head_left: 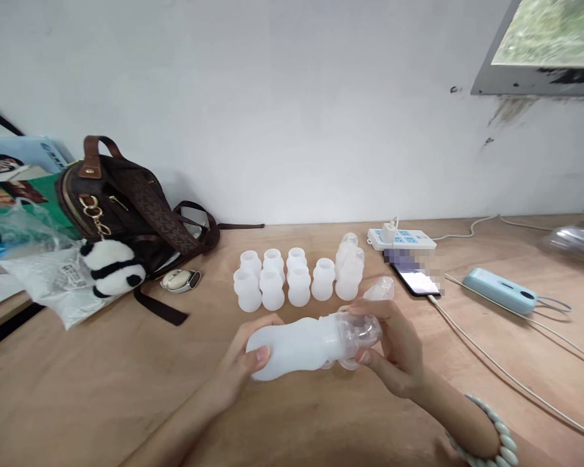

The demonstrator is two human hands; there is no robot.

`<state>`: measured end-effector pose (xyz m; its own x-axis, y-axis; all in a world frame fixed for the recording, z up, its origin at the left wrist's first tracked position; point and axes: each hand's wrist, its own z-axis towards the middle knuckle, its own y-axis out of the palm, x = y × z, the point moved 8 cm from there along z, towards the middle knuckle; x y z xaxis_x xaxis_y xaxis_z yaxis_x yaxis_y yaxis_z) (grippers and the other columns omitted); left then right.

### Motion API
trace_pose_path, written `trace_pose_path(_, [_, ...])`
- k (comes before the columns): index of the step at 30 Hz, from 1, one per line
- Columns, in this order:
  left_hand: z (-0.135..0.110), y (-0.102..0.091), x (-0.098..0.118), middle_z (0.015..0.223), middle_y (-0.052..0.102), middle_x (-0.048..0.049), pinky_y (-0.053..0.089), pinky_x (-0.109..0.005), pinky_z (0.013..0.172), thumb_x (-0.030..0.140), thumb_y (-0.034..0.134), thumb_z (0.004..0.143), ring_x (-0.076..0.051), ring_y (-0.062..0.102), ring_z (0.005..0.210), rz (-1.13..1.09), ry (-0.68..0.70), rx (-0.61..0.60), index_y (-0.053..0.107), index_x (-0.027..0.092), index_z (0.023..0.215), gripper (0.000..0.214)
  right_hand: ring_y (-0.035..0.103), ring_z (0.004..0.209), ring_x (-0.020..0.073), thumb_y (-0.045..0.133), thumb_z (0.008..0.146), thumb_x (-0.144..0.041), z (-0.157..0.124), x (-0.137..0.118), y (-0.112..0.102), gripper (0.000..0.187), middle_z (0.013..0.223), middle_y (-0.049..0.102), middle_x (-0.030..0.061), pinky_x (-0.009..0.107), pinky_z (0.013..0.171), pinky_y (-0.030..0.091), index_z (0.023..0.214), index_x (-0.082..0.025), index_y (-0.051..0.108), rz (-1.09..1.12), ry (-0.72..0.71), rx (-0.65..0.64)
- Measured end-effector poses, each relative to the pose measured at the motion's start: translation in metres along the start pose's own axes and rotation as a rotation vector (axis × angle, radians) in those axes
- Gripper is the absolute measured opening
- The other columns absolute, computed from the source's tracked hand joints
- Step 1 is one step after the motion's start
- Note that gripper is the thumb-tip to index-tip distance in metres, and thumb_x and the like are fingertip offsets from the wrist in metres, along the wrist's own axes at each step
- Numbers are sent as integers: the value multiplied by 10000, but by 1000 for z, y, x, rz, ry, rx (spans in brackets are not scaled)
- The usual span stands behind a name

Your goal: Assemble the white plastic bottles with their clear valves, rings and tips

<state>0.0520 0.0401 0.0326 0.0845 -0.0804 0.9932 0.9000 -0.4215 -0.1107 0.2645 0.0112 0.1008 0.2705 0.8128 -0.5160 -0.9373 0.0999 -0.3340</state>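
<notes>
Presently holding one white bottle [289, 350] on its side at the lower centre of the frame, base in the left hand [238, 357] and clear cap [363, 332] in the right hand [399, 344]. Judging by this pose, probably at the step of fitting or adjusting the cap on the neck; cannot tell whether already tight. For the next move, likely needing to keep the base steady and the cap in line with the neck, without too strong squeezing. With the left hand, gripping around the base, pressing the thumb on the facing side. With the right hand, pinching the cap between thumb and bent fingers, only slightly apart. Farther back, near the middle of the frame, to be seen: uncapped white bottles [299, 285] standing upright and close together.
</notes>
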Motion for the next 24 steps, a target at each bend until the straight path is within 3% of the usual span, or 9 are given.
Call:
trace_pose_path(2, [0,-4,2,595,594,-29,353,-251,460,722,558,686,-166,504,512,-80,12,34,618,166,785,568,620,698,186,545,972,-451,5,10,-24,260,846,645,39,311,600,499,1087,-226,604,-11,77,223])
trace_pose_path(5, [-1,-26,9,595,577,-25,348,-241,452,669,598,671,-159,500,513,-253,74,276,653,158,780,526,522,601,142,550,957,-445,9,30,-71,218,770,556,-12,275,545,428,1012,-236,583,-47,222,598])
trace_pose_path(7, [-6,-42,12,602,564,-15,355,-230,457,608,651,663,-145,482,524,-307,117,486,669,156,755,462,490,595,134,623,896,-445,17,37,-91,246,788,548,-17,269,543,406,1014,-233,578,-177,258,640])
trace_pose_path(10, [-11,-53,11,591,552,4,358,-217,453,567,694,658,-123,418,518,-285,121,663,700,149,800,441,469,589,143,661,839,-456,30,47,-101,287,732,544,-22,278,557,380,999,-225,603,-490,353,473])
trace_pose_path(13, [-10,-53,9,552,536,15,368,-218,453,565,704,674,-123,383,509,-265,111,670,719,137,879,474,499,599,173,606,845,-483,33,61,-97,279,656,528,-19,284,568,351,947,-225,632,-776,488,226])
trace_pose_path(15, [-9,-52,10,558,544,12,377,-214,456,567,712,674,-124,398,517,-259,119,655,724,135,893,484,527,620,195,560,854,-486,32,67,-97,288,666,548,-2,285,570,336,942,-223,637,-898,548,135])
trace_pose_path(18, [-9,-54,11,605,567,4,386,-201,458,557,721,672,-122,422,536,-257,131,670,730,147,907,473,548,629,217,533,848,-470,29,73,-103,285,688,596,21,291,575,326,948,-223,633,-1020,620,24])
trace_pose_path(24, [-7,-51,13,652,575,-5,398,-198,460,546,725,691,-124,436,563,-237,151,631,732,161,904,440,577,600,220,621,782,-426,-1,97,-106,216,691,627,7,281,522,294,891,-243,586,-1043,827,-434])
